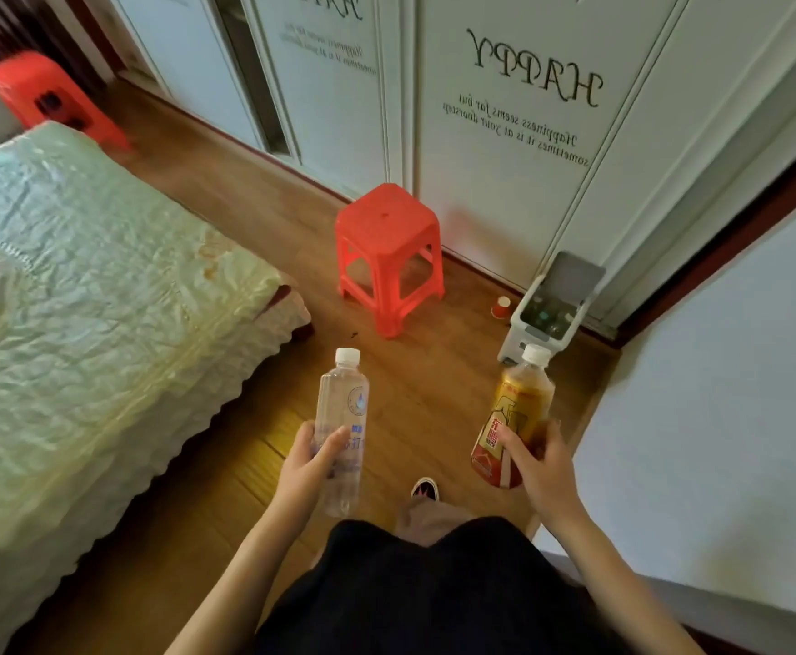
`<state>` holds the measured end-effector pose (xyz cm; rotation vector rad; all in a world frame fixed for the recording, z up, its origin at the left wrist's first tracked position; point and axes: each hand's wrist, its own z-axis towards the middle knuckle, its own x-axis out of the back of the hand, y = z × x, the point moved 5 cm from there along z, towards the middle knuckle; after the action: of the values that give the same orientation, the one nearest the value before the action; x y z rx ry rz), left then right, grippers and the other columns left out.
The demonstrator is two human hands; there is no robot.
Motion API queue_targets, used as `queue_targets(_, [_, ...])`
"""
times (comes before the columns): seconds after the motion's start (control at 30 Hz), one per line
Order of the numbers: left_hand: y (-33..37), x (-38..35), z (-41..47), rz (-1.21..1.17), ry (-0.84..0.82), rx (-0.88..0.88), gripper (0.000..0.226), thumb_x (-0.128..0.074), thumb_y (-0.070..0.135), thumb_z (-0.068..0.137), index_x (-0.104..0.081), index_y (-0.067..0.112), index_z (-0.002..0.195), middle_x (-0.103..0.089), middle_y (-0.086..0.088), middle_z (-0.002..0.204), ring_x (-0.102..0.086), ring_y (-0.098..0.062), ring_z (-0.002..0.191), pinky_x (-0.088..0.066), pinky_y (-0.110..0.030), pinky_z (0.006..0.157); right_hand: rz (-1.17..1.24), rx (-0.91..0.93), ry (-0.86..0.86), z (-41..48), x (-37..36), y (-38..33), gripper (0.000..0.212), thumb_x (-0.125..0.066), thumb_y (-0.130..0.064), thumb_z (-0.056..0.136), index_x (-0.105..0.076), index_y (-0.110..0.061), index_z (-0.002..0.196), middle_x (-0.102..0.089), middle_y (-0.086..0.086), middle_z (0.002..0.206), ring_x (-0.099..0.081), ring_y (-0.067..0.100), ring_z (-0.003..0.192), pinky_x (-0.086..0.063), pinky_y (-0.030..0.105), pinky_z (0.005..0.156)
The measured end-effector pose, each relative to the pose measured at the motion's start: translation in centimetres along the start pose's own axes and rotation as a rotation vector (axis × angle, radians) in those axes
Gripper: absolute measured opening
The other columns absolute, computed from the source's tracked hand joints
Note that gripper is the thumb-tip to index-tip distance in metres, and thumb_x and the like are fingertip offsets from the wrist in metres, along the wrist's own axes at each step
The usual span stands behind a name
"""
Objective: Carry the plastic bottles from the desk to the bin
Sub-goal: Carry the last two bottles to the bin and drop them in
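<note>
My left hand [308, 460] grips a clear plastic water bottle [343, 408] with a white cap, held upright above the wooden floor. My right hand [535, 465] holds a yellow and red tea bottle [514, 418], also white-capped, tilted slightly to the right. A small white bin [523, 335] with its lid raised stands on the floor ahead at the right, by the wardrobe doors, just beyond the tea bottle. Several items lie inside the bin. The desk is out of view.
A red plastic stool [389, 252] stands on the floor ahead, left of the bin. A small red cup [500, 306] lies between them. A bed with a pale green cover [79, 286] fills the left. A white wall [717, 394] runs along the right. Another red stool [51, 99] sits far left.
</note>
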<state>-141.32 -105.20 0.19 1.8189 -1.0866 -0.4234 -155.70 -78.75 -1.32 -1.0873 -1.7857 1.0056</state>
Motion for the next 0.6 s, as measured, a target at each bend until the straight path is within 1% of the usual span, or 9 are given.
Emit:
queue_targets(0.07, [3.5,-0.4,3.6,0.015,0.007,-0.013,0.037,-0.06,0.039,0.088,-0.053,0.016,0.116,-0.067,-0.006,0.106,-0.07,-0.023,0.091,-0.058,-0.032,0.069,-0.014,0.039,-0.042,4.4,-0.6,-3.4,0.044,-0.065,-0.033,0.088,-0.047,-0.022,0.127,-0.062,-0.01,0.11,-0.062,0.01,0.103,-0.054,0.019,0.077])
queue_targets(0.1, [4.9,-0.6,5.2,0.017,0.008,-0.017,0.038,-0.06,0.038,0.088,-0.053,0.014,0.117,-0.067,-0.007,0.106,-0.07,-0.024,0.091,-0.057,-0.032,0.069,-0.022,0.05,-0.06,6.5,-0.8,-4.9,0.046,-0.065,-0.032,0.088,-0.047,-0.021,0.129,-0.062,-0.009,0.112,-0.061,0.008,0.102,-0.053,0.017,0.076])
queue_targets(0.2, [8.2,-1.4,10.1,0.031,0.016,-0.031,0.037,-0.06,0.037,0.089,-0.054,0.012,0.115,-0.068,-0.011,0.107,-0.07,-0.024,0.09,-0.057,-0.034,0.071,-0.024,0.063,-0.071,12.0,-1.4,-8.0,0.051,-0.064,-0.033,0.088,-0.045,-0.018,0.133,-0.061,-0.005,0.118,-0.06,0.006,0.1,-0.051,0.018,0.081])
queue_targets(0.3, [10.4,-2.8,15.1,0.042,0.013,-0.011,0.036,-0.059,0.036,0.09,-0.054,0.013,0.117,-0.068,-0.01,0.105,-0.069,-0.024,0.089,-0.056,-0.032,0.068,0.006,0.034,-0.06,17.2,-1.9,-9.4,0.054,-0.064,-0.037,0.086,-0.046,-0.018,0.133,-0.062,-0.005,0.12,-0.06,0.009,0.106,-0.052,0.026,0.088])
queue_targets(0.33, [11.1,-3.3,16.9,0.046,0.004,-0.003,0.036,-0.06,0.036,0.09,-0.054,0.013,0.116,-0.068,-0.01,0.104,-0.069,-0.023,0.087,-0.055,-0.031,0.067,0.01,0.024,-0.058,18.9,-2.1,-9.8,0.055,-0.064,-0.04,0.085,-0.046,-0.019,0.133,-0.062,-0.007,0.119,-0.061,0.007,0.106,-0.052,0.026,0.088])
queue_targets(0.4, [12.5,-4.6,20.8,0.059,-0.026,0.006,0.035,-0.061,0.038,0.089,-0.055,0.014,0.115,-0.069,-0.011,0.103,-0.07,-0.022,0.084,-0.055,-0.031,0.066,0.023,0.006,-0.039,22.3,-2.1,-10.4,0.053,-0.064,-0.044,0.081,-0.048,-0.024,0.128,-0.063,-0.014,0.113,-0.063,-0.001,0.099,-0.052,0.02,0.084])
queue_targets(0.47, [14.3,-6.1,25.2,0.075,-0.063,0.012,0.039,-0.062,0.04,0.087,-0.055,0.016,0.116,-0.069,-0.01,0.103,-0.07,-0.021,0.084,-0.055,-0.031,0.067,0.032,-0.006,-0.002,25.7,-2.0,-11.1,0.04,-0.065,-0.038,0.083,-0.05,-0.03,0.119,-0.063,-0.018,0.108,-0.064,-0.01,0.092,-0.053,0.017,0.078])
queue_targets(0.5, [15.6,-7.1,27.4,0.085,-0.082,0.009,0.042,-0.062,0.041,0.086,-0.055,0.016,0.118,-0.069,-0.009,0.104,-0.07,-0.021,0.086,-0.055,-0.031,0.068,0.038,-0.017,0.023,27.4,-1.8,-11.3,0.034,-0.066,-0.033,0.085,-0.05,-0.032,0.115,-0.063,-0.018,0.106,-0.063,-0.012,0.09,-0.054,0.016,0.075])
queue_targets(0.6, [20.5,-10.5,33.9,0.1,-0.161,0.004,0.045,-0.063,0.038,0.087,-0.052,0.014,0.123,-0.068,-0.011,0.107,-0.069,-0.021,0.087,-0.054,-0.03,0.068,0.056,-0.056,0.123,31.7,-0.7,-12.5,0.033,-0.066,-0.028,0.086,-0.047,-0.033,0.112,-0.06,-0.02,0.104,-0.064,-0.008,0.088,-0.052,0.008,0.067])
